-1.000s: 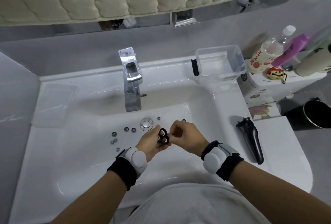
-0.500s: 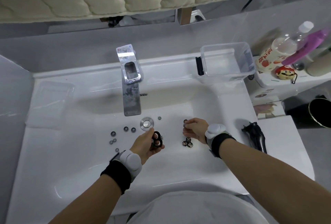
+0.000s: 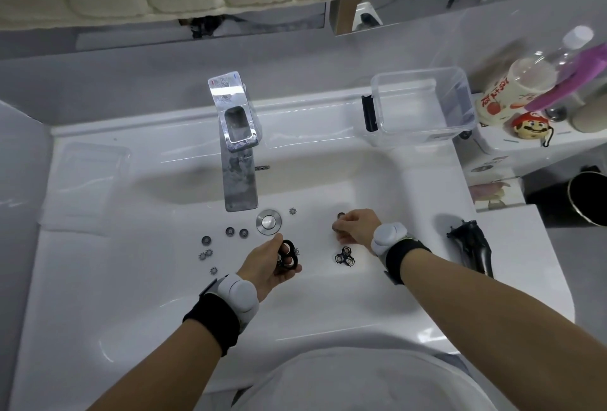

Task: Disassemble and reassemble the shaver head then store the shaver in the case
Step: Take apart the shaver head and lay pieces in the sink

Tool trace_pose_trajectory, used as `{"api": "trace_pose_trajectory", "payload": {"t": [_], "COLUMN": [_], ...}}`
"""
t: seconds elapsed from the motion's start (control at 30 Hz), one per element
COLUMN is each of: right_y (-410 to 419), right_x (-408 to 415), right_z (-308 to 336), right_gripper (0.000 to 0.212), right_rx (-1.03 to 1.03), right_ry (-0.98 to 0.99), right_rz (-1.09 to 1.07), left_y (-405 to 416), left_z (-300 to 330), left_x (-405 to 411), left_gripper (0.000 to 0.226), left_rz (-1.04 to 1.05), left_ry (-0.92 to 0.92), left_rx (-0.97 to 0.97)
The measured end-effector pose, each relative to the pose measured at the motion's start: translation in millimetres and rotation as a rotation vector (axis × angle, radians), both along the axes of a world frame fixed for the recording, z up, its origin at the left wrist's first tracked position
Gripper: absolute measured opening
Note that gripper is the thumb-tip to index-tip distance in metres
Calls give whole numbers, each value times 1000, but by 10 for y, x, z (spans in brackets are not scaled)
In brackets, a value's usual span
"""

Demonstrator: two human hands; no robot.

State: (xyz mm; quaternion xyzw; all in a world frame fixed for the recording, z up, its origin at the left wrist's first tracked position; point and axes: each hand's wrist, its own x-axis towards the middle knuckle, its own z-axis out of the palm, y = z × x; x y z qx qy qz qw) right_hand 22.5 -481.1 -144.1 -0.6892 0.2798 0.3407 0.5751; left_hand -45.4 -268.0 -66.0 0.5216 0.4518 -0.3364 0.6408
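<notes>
Head camera shows my left hand [image 3: 267,264] holding the black shaver head frame [image 3: 289,258] over the sink [image 3: 98,279], while my right hand [image 3: 354,226] pinches a small round part. Tiny cutters [image 3: 205,254] lie near the drain [image 3: 268,221], so a bump could roll one in. My shaver [image 3: 473,248] waits on the counter at my right.
</notes>
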Motion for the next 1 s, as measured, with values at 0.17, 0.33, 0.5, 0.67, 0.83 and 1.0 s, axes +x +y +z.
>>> {"api": "trace_pose_trajectory", "payload": {"t": [0.17,0.33,0.5,0.67,0.83,1.0], "right_y": [39,43,56,-2,12,3], "right_x": [-37,-66,-9,-52,-31,-37], "right_z": [-21,-7,70,43,64,96], "right_gripper": [13,20,10,15,20,23], "right_rx": [17,66,130,117,-297,-543], "right_ry": [28,72,163,87,-155,-252], "right_rz": [-84,-150,-318,-211,338,738], "left_y": [2,13,26,25,20,15], "left_z": [19,17,14,16,26,39], "left_x": [-8,-18,-16,-16,-11,-2], "left_gripper": [37,37,37,37,37,38], "left_rz": [9,13,18,18,12,9], "left_ry": [1,3,1,2,1,-3], "left_rx": [0,0,-5,-2,-5,-11]}}
